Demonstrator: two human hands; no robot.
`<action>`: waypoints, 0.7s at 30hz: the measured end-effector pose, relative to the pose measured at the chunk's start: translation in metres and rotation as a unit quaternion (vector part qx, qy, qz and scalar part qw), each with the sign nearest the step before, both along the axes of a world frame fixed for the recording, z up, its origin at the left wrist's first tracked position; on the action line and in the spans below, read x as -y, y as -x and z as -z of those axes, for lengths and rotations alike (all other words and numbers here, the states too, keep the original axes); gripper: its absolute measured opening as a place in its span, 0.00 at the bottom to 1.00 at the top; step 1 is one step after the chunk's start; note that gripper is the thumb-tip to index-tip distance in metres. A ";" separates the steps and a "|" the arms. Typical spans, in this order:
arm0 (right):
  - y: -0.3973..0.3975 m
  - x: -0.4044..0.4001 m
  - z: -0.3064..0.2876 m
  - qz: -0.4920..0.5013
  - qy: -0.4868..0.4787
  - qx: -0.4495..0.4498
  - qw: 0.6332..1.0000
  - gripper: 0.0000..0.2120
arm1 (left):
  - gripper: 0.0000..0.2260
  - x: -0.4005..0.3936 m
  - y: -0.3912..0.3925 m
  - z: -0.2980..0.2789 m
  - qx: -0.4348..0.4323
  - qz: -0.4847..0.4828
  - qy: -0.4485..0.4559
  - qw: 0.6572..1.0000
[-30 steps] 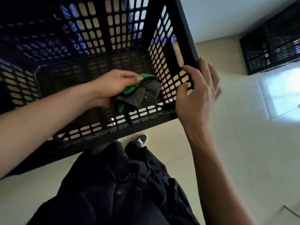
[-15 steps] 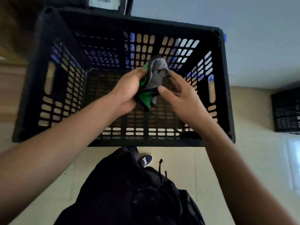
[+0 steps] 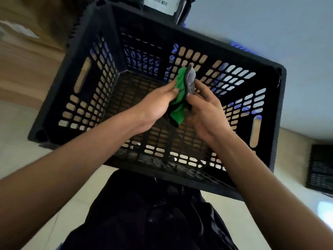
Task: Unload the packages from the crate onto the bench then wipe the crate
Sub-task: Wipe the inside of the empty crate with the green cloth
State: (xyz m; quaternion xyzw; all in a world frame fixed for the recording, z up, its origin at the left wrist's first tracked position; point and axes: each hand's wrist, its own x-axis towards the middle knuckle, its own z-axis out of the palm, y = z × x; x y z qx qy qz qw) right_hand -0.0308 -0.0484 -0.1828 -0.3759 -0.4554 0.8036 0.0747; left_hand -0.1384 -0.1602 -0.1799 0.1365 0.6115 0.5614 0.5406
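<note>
Evidently the unloading is done: the crate (image 3: 270, 109) holds no packages, only bare slotted walls and floor below the grip. Both hands meet over its middle, the left hand (image 3: 155, 107) pinching the green-and-grey cloth (image 3: 182, 98) and the right hand (image 3: 205, 114) curled round it from the other side. Wiping looks unfinished.

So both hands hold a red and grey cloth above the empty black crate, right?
Not quite: the head view shows the cloth is green and grey, not red. The rest stands: the left hand and right hand both hold it above the empty black crate.
</note>
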 end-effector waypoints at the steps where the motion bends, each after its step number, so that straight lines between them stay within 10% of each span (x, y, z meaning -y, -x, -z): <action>1: 0.005 -0.002 0.002 -0.003 0.011 0.005 1.000 0.21 | 0.19 0.003 0.000 -0.002 -0.022 0.001 0.011 1.000; 7: 0.039 -0.015 0.029 -0.121 0.111 0.034 0.986 0.21 | 0.20 0.034 0.006 -0.005 -0.178 -0.022 0.134 0.975; 21: 0.089 0.043 0.072 -0.280 0.237 0.042 0.929 0.24 | 0.14 0.134 -0.040 -0.025 -0.556 -0.173 0.294 0.758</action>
